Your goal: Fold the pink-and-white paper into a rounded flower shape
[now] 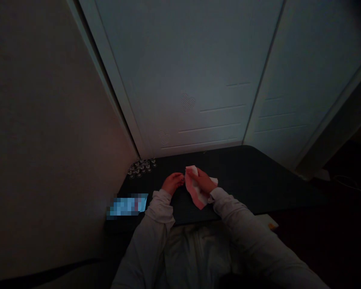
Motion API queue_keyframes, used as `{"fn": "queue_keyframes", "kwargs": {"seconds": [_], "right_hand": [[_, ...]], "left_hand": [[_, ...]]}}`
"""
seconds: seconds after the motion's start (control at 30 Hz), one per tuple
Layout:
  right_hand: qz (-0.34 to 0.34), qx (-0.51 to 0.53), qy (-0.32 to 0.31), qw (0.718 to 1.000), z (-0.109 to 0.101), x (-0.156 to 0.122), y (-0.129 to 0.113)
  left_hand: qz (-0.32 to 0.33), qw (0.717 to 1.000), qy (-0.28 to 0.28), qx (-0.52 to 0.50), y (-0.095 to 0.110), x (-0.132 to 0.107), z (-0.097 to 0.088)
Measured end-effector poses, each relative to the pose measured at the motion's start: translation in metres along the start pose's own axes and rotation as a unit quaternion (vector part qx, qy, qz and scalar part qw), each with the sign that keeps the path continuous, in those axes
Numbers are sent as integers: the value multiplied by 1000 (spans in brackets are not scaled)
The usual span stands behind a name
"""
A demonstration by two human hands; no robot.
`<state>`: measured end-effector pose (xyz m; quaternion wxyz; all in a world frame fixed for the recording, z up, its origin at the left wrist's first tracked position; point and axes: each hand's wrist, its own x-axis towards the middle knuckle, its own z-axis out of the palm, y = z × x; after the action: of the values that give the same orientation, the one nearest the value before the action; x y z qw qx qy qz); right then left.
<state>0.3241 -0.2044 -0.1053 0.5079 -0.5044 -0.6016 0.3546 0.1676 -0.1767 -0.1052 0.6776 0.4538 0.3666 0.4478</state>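
Dark tabletop — curled left fingers

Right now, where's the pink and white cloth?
In the head view, the pink and white cloth is in the right hand, beside the left hand, over the dark table.

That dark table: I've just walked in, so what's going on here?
A person's right hand holds a pinkish cloth over the dark table. The left hand pinches a small thing beside it, too dim to name. Small clear objects cluster at the far left corner; a blurred blue item lies nearer.
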Motion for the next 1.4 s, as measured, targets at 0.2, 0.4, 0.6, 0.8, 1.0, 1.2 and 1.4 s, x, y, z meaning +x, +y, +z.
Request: {"fn": "queue_keyframes", "kwargs": {"seconds": [0.2, 0.4, 0.6, 0.8, 1.0, 1.2, 1.4], "right_hand": [[-16, 33, 0, 999, 0, 0, -1], [-2, 21, 9, 1000, -1, -1, -1], [28, 22, 25, 999, 0, -1, 2], [25, 45, 29, 998, 0, 2, 4], [27, 45, 34, 998, 0, 4, 5], [41, 33, 15, 998, 0, 2, 2], [19, 5, 18, 1000, 0, 2, 1]], "left_hand": [[-5, 1000, 2, 1, 0, 0, 0], [-5, 1000, -8, 2, -1, 1, -2], [-3, 1000, -8, 0, -1, 1, -3], [-4, 1000, -11, -6, -2, 2, -4], [-8, 1000, -8, -9, 0, 0, -2], [-4, 1000, -15, -9, -1, 1, -3], [-3, 1000, -21, -4, -3, 3, -5]]}}
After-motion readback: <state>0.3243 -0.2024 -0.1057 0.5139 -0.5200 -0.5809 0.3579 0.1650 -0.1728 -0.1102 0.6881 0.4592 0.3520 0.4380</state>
